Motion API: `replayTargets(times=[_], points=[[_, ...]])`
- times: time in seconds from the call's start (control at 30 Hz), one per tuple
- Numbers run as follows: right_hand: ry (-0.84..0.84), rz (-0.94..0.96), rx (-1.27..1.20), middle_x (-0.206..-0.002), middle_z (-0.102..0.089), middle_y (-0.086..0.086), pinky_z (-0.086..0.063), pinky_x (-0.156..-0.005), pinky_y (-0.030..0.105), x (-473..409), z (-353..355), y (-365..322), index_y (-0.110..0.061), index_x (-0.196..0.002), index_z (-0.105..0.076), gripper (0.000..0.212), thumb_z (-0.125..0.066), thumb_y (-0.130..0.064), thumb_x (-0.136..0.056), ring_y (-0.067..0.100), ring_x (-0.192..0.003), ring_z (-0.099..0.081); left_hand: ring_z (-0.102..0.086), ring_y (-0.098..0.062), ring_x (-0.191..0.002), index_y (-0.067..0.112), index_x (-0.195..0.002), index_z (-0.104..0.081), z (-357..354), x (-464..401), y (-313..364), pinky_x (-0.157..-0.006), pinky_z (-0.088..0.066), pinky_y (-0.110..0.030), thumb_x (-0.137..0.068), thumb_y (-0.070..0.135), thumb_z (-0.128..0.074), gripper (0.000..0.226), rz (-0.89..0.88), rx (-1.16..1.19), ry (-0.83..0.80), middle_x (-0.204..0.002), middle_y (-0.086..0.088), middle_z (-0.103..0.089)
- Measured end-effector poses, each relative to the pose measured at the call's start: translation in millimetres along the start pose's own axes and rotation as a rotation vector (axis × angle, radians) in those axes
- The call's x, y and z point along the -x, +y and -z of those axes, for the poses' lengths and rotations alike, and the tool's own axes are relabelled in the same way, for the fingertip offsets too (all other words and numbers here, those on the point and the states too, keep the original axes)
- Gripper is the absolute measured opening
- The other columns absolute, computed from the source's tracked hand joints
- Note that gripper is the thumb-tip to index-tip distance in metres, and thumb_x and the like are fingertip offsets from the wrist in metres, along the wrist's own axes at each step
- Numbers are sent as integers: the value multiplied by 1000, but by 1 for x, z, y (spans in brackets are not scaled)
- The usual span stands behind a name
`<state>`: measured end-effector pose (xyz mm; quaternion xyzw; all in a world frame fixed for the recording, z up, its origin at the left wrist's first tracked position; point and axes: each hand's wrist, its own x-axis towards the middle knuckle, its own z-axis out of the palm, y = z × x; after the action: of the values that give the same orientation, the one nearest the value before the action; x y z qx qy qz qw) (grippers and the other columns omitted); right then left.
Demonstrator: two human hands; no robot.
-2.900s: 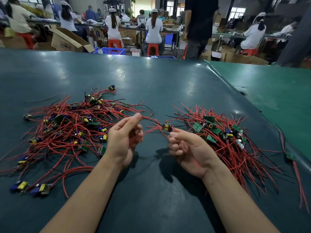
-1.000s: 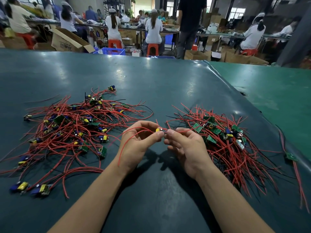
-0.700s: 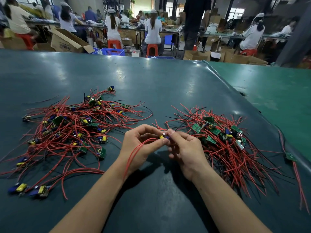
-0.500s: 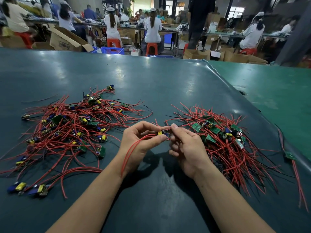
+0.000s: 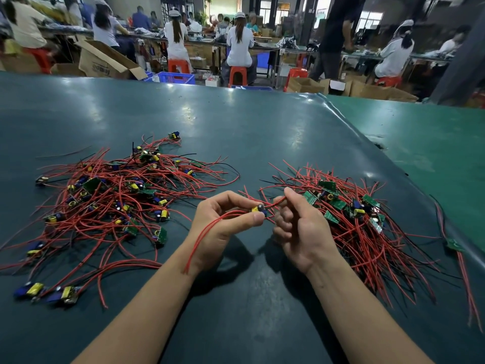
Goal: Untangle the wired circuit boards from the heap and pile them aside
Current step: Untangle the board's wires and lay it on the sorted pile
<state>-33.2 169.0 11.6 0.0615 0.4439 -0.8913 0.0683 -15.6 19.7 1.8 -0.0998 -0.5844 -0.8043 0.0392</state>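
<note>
Clearly the small wired circuit board (image 5: pixel 259 209) was a light thing, its board rigid but its red leads (image 5: pixel 210 232) limp and apt to snag, so it looked best taken by the board's body while the leads were drawn out singly. It sat above the counter (image 5: pixel 249 132) near the middle, between the two hands. The left hand (image 5: pixel 223 224) pinched it between thumb and forefinger, the board at about three o'clock from the palm, with two leads drooping back across the wrist toward seven o'clock. The right hand (image 5: pixel 301 232), at three o'clock from the board, had its grip closed on one red lead running out of the board. The tangled heap (image 5: pixel 110 203) lay at nine o'clock, and the sorted pile (image 5: pixel 349 219) lay at three o'clock, just beyond the right hand.
</note>
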Motion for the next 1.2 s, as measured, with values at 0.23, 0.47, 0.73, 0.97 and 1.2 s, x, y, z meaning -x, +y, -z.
replayTargets(times=[0.23,0.47,0.73,0.97,1.2], points=[[-9,-15,-173,-48,-34,-8,-21,-29,14,0,6,-12,-11,-71,-58,31,-49,-22,-99,2,-34,-27,-67,-19,-74,18,-70,-75,1,0,4,-80,-56,-31,-62,4,-79,16,24,32,27,-80,-8,-73],[14,-48,-168,-45,-32,-8,-20,-29,13,-1,7,-14,-13,-64,-58,36,-51,-23,-98,2,-32,-25,-68,-19,-77,16,-71,-74,-1,2,2,-82,-55,-32,-60,2,-81,18,45,3,-39,-82,-9,-73],[76,22,-214,-46,-36,-8,-23,-29,15,0,9,-18,-12,-70,-55,30,-47,-20,-98,4,-32,-29,-67,-20,-77,18,-70,-75,2,1,4,-87,-53,-35,-61,4,-80,18,57,-8,7,-80,-7,-73],[132,107,-139,-47,-37,-7,-20,-30,16,-3,14,-19,-11,-71,-58,32,-52,-26,-99,3,-33,-29,-68,-20,-78,14,-71,-74,2,2,3,-79,-55,-26,-62,0,-78,17,73,-34,-55,-83,-10,-73],[140,176,-228,-49,-40,-7,-21,-30,16,0,17,-28,-13,-70,-59,34,-52,-29,-99,4,-33,-29,-68,-17,-69,15,-67,-73,4,0,7,-74,-57,-26,-62,0,-74,16,80,68,19,-76,-8,-72]])
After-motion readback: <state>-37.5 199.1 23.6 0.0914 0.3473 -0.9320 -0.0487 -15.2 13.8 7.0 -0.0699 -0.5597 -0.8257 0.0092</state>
